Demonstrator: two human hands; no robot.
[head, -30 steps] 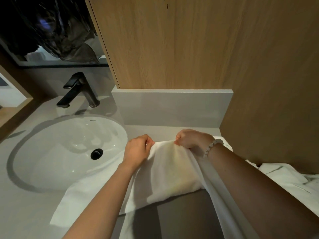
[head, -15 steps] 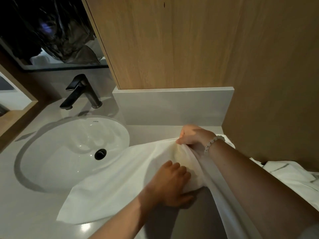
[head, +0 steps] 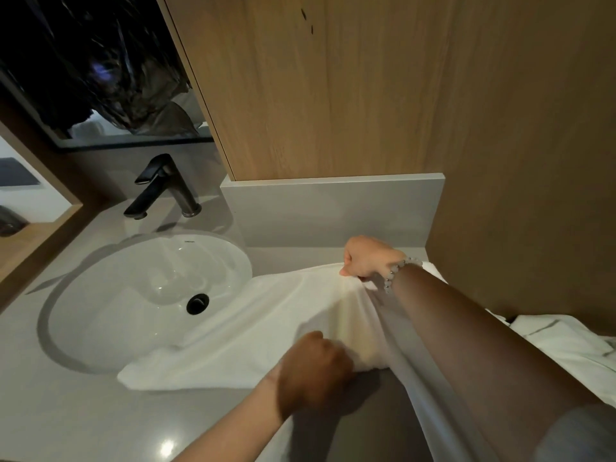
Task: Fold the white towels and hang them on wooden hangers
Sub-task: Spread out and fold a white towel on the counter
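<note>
A white towel (head: 260,328) lies spread over the grey counter, its left part draped over the rim of the sink. My right hand (head: 368,260), with a bead bracelet on the wrist, pinches the towel's far edge near the backsplash. My left hand (head: 315,373) is curled into the towel's near edge at the counter's front, gripping a bunch of cloth. Part of the towel hangs down under my right forearm. No wooden hanger is in view.
A white oval sink (head: 150,291) with a dark drain sits at the left, a black faucet (head: 163,188) behind it. More white cloth (head: 566,341) lies at the right by the wooden wall (head: 366,88). A grey backsplash (head: 333,208) runs along the back.
My left hand let go of the towel's far edge, came down to the near edge and closed on the cloth there. The towel spread out leftward over the sink rim. My right hand kept its pinch.
</note>
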